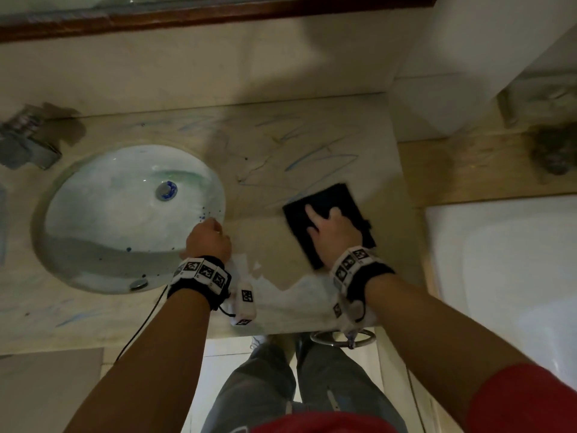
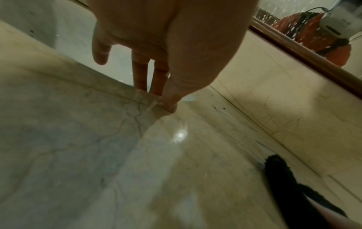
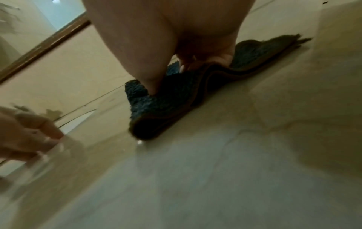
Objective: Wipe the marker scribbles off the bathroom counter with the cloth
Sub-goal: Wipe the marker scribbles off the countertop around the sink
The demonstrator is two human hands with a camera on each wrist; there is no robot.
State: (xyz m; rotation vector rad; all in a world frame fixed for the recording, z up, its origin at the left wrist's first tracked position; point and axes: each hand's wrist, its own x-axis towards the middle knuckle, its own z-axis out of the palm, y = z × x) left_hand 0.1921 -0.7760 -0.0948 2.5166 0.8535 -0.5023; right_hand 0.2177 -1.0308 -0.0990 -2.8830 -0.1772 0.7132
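Right hand lies spread and flat on the folded dark cloth, pressing it to the counter right of the sink, about midway between front edge and back wall. Left hand holds nothing; fingers point down, thumb tip planted on the counter at the sink rim, apparently bracing. Progress, judged from the surface: the patch near the front edge, between and under the wrists, looks mostly free of marks, so wiping seems under way. Blue scribbles remain beyond the cloth toward the wall, more faint strokes behind the sink, and a few streaks at front left of it. Blue specks sit inside the basin, whether these count is unclear. Estimate: well under half done; cloth sits just short of the densest marks
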